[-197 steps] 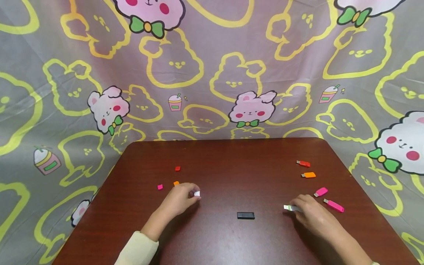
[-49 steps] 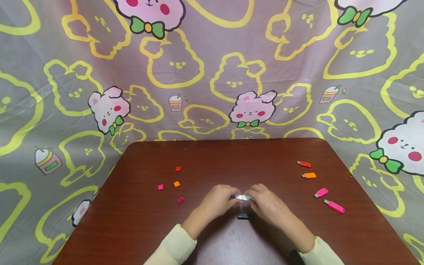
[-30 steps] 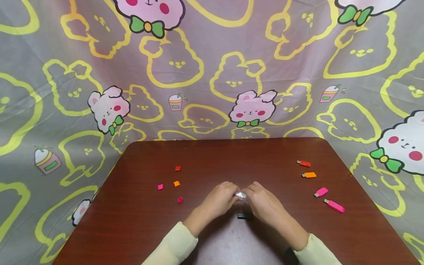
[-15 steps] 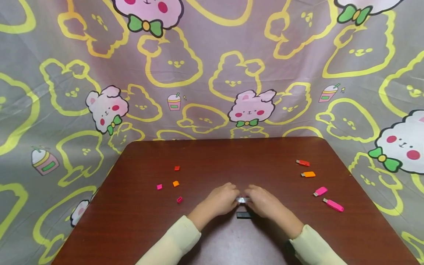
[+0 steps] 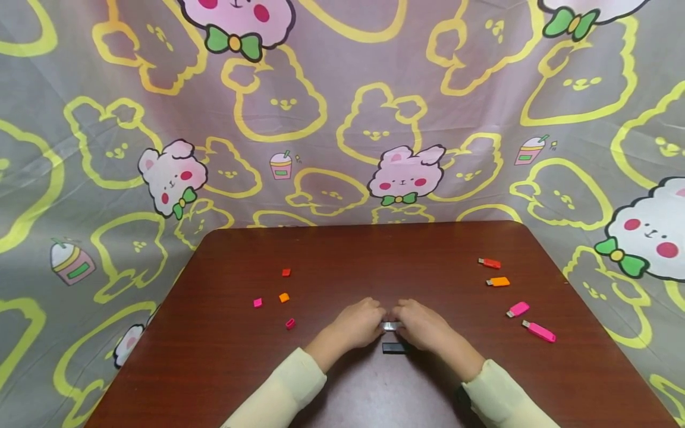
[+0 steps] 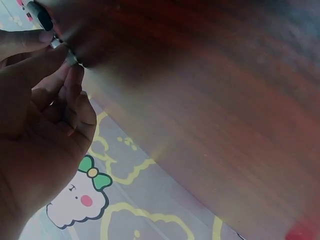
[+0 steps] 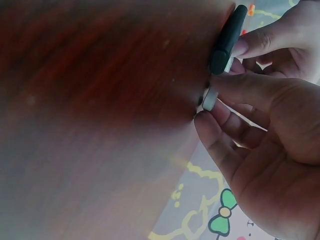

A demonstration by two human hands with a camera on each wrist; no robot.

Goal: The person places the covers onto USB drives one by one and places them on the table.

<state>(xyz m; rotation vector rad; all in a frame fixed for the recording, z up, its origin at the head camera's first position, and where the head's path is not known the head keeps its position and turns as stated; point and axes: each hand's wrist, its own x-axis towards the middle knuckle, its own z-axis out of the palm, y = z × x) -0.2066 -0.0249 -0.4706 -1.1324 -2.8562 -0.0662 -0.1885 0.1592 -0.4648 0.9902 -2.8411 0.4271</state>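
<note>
At the middle of the table, a white USB stick lies crosswise between both hands, low over the wood. The left hand pinches its left end, where the white cap is mostly covered by fingers. Thumb and fingers of the right hand pinch the other end, and the right wrist view shows that pale end between them. Just nearer than the hands lies a black USB stick, partly covered by the right hand in the head view. Whether the cap is fully seated cannot be made out.
On the left lie small caps: red, orange, pink and dark pink. Uncapped USB sticks lie on the right: red, orange, pink and a longer pink one.
From apart, the hands have come together at the middle, bringing the white cap and white USB stick to each other. Over the last second they have moved slightly nearer the person.
</note>
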